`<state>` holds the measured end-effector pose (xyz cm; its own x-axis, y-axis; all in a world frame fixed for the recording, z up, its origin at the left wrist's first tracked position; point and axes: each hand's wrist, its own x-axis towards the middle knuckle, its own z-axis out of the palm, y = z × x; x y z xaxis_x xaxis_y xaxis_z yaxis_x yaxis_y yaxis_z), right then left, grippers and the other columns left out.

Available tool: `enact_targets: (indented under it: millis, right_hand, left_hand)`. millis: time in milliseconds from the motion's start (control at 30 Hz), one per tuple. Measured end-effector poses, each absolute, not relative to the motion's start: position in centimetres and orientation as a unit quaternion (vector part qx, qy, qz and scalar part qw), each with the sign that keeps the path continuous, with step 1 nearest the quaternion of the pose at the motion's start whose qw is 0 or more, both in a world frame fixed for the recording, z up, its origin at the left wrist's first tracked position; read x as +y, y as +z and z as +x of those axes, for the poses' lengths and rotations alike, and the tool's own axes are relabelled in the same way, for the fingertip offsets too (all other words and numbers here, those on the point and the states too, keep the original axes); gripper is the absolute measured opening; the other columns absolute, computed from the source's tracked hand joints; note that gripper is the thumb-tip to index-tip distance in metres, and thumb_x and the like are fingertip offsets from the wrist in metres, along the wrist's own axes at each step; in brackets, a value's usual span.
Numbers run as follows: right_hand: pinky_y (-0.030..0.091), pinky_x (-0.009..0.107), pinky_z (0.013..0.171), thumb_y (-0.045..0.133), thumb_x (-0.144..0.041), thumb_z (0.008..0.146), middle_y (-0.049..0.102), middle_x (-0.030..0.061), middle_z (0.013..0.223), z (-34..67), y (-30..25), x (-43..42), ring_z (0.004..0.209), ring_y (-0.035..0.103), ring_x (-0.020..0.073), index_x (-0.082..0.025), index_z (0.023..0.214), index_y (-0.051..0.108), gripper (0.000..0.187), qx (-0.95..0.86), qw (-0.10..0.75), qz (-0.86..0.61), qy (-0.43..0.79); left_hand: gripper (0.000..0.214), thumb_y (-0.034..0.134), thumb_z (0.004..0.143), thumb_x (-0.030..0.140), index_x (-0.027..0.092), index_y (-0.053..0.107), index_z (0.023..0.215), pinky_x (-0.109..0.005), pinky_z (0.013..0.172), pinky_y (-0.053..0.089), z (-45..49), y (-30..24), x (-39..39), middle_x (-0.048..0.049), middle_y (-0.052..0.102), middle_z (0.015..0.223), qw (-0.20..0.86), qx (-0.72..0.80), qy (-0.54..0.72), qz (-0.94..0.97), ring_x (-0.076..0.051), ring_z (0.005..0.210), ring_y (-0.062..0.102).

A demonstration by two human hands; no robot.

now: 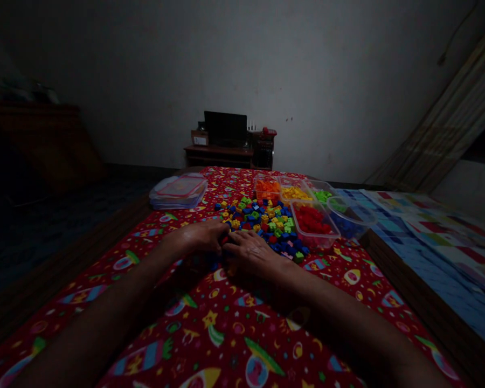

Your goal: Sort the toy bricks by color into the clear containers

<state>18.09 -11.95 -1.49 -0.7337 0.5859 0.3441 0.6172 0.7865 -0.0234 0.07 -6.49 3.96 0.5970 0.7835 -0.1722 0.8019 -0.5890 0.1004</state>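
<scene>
**Multicoloured building bricks [262, 218] on a red printed cloth [234, 345]**

The building bricks mix blue, yellow, green and red. Clear tubs [315, 241] show orange bricks [268, 187], yellow bricks [294, 194], light-green bricks [321, 196], red bricks [313, 220] and blue bricks [347, 226]. The cloth's red ground bears multicoloured rockets, stars and moons. The lids [175, 195] are translucent, one edged pinkish red. Bedsheet [424, 269]: blue; patchwork cover [448, 226]: red, white, green.
</scene>
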Motion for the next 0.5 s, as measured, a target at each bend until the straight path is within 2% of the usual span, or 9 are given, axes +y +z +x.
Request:
enact_targets:
  millis: [100, 233, 367, 500]
  right_hand:
    - [0.041, 0.034, 0.091, 0.051, -0.022, 0.09, 0.061, 0.0103, 0.106, 19.2, -2.2, -11.0, 0.101, 0.054, 0.0198, -0.018, 0.11, 0.06, 0.022, -0.923, 0.199, -0.328, -0.003]
    - [0.041, 0.029, 0.084, 0.053, -0.012, 0.085, 0.063, 0.0095, 0.099, 21.1, -2.1, -9.9, 0.093, 0.056, 0.0175, -0.014, 0.107, 0.061, 0.024, -0.902, 0.261, -0.344, 0.01]
    - [0.039, 0.022, 0.065, 0.058, -0.015, 0.081, 0.066, 0.0045, 0.079, 22.3, -0.6, -9.3, 0.07, 0.057, 0.0138, -0.013, 0.096, 0.067, 0.017, -0.876, 0.265, -0.397, 0.067]
    - [0.036, 0.021, 0.058, 0.058, -0.023, 0.084, 0.066, 0.0038, 0.071, 22.8, 1.0, -9.4, 0.063, 0.058, 0.013, -0.013, 0.097, 0.069, 0.02, -0.843, 0.302, -0.436, 0.089]
  left_hand:
    - [0.03, 0.065, 0.065, 0.024, 0.019, 0.066, 0.094, -0.021, 0.062, 0.043, 0.1, 3.7, -5.6, -0.0022, 0.067, 0.089, 0.091, 0.43, -0.046, 0.897, -0.018, 0.078, 0.06]
    - [0.024, 0.061, 0.069, 0.025, 0.018, 0.068, 0.091, -0.021, 0.062, 0.041, -0.1, 3.4, -4.4, -0.0019, 0.068, 0.083, 0.095, 0.431, 0.009, 0.897, -0.018, 0.076, 0.061]
    - [0.023, 0.057, 0.071, 0.022, 0.019, 0.068, 0.091, -0.021, 0.068, 0.043, 0.0, 3.3, -4.1, -0.0017, 0.069, 0.088, 0.093, 0.423, 0.069, 0.899, -0.017, 0.081, 0.062]
    - [0.025, 0.06, 0.075, 0.028, 0.02, 0.068, 0.097, -0.023, 0.075, 0.044, 0.5, 2.9, -4.5, -0.0045, 0.066, 0.093, 0.08, 0.393, 0.099, 0.911, -0.019, 0.087, 0.061]
